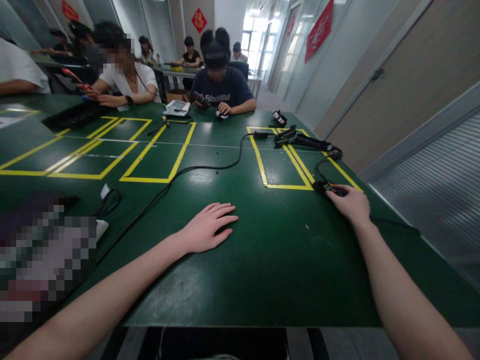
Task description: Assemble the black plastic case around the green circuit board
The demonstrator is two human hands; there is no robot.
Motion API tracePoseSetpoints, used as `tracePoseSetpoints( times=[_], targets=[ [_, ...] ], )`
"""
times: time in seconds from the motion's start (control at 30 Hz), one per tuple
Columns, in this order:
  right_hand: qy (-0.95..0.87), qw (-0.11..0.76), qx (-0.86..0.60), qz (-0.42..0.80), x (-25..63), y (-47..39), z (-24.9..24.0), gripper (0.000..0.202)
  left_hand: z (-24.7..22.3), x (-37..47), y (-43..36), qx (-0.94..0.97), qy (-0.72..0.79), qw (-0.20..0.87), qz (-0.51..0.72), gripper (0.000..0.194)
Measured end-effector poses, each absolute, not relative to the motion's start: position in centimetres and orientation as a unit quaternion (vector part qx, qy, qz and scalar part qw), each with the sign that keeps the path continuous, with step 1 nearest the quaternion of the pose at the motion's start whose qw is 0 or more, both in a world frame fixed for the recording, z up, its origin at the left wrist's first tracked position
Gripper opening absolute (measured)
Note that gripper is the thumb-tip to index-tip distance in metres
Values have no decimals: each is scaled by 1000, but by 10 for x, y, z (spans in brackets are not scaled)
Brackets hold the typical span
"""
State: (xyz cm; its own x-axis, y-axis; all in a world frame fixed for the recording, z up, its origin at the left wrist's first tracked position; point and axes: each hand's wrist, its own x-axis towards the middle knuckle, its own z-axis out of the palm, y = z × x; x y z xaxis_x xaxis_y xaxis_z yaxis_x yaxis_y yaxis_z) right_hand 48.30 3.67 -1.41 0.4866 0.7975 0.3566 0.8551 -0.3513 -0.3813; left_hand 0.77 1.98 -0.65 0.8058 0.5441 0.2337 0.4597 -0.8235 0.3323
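Note:
My left hand (pixel 208 227) lies palm down on the green table (pixel 262 270), its fingers spread and holding nothing. Over at the right, my right hand (pixel 350 201) is closed round a small dark device (pixel 335 189) with orange and green bits, near the lower corner of a yellow tape frame; part of the device is hidden by the fingers. A cable links this device to a black tool-like object (pixel 309 142) lying just behind it. A small black-and-white item (pixel 279 117) sits farther back.
A long black cable (pixel 195 168) crosses the table from lower left to a black connector (pixel 260 135). Yellow tape frames (pixel 146 179) mark the tabletop. At the far edge, a person (pixel 225 87) handles small objects beside a white box (pixel 177 108). A pixelated pile (pixel 48 260) lies at left.

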Motion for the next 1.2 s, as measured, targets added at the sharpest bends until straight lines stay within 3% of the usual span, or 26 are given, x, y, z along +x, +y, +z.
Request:
tracePoseSetpoints(
  times=[0.17,0.3,0.5,0.7,0.87,1.1,1.2],
  targets=[
    [-545,252,-799,21,412,39,-9,43,-6,8,19,940,270,136,160,37],
    [-710,306,-626,100,338,22,-8,34,-4,9,17,929,280,152,189,39],
    [-864,277,-360,219,269,-20,-2,33,2,9,14,915,257,164,265,49],
    [-881,280,-337,180,272,-25,-1,45,5,10,14,929,229,175,234,33],
    [-902,285,-310,97,273,-23,1,36,4,9,14,932,247,165,209,43],
    [-913,273,-301,41,273,-20,3,32,-5,7,17,931,278,138,195,72],
    [-907,274,-316,57,273,-19,0,34,-5,6,17,929,278,134,206,68]
  ],
)
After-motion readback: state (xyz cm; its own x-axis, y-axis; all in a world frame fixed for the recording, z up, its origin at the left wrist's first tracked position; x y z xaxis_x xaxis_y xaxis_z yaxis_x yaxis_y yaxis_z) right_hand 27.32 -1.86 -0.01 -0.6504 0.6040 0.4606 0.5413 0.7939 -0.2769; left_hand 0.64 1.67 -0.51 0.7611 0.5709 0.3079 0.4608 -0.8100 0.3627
